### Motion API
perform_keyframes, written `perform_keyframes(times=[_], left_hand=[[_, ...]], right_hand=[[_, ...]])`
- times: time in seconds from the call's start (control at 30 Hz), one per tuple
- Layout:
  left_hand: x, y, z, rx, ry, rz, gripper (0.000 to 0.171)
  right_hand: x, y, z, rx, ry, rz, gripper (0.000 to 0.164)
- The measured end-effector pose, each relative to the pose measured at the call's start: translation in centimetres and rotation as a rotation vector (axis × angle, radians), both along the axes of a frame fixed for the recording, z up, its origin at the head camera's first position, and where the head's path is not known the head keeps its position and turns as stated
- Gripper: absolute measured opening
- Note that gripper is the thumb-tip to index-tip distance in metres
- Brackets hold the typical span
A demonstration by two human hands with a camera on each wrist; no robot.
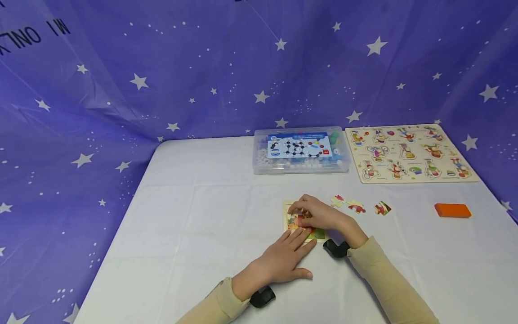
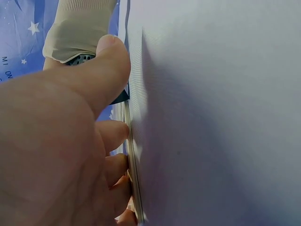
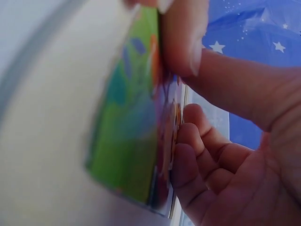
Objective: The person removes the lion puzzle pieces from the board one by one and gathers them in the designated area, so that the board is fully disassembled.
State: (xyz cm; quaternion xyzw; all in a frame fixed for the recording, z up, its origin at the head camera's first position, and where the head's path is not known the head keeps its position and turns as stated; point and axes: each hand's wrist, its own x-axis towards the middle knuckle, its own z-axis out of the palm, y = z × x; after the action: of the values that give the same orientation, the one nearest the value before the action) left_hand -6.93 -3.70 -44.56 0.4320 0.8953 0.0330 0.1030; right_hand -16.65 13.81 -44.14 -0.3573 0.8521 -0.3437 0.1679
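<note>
A small jigsaw puzzle (image 1: 285,220) in a pale wooden tray lies flat on the table, largely covered by both hands. The left hand (image 1: 282,260) rests with straight, spread fingers on its near edge, thumb off to the side. Above the picture, the right hand (image 1: 320,214) has its thumb and fingers bent around a puzzle piece (image 3: 174,136) at the puzzle's surface; its outline is partly hidden. Green picture area (image 3: 124,146) shows in the right wrist view. Three loose puzzle pieces (image 1: 356,207) lie beyond the right hand, to its right.
At the back stands a clear plastic box (image 1: 301,150) with a molecule-model label. Beside it lies a wooden peg puzzle board (image 1: 410,154). An orange block (image 1: 453,210) sits at the right. Purple star-printed cloth (image 1: 226,67) hangs behind the white-covered table (image 1: 202,211).
</note>
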Motion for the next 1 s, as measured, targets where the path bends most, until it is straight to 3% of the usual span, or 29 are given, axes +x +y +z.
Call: perform_keyframes(times=[0.4,0.83,1.0], left_hand=[[-0.14,-0.16,0.03,0.015,-0.026,-0.005,0.074],[-0.22,-0.37,-0.25,0.03,-0.023,-0.008,0.074],[-0.25,-0.3,-0.24,0.027,-0.027,-0.007,0.074]], right_hand=[[-0.37,-0.19,0.0,-0.001,0.062,0.048,0.024],[-0.43,-0.42,0.25,0.033,0.098,0.036,0.011],[-0.21,-0.46,0.69,0.016,0.07,0.02,0.008]])
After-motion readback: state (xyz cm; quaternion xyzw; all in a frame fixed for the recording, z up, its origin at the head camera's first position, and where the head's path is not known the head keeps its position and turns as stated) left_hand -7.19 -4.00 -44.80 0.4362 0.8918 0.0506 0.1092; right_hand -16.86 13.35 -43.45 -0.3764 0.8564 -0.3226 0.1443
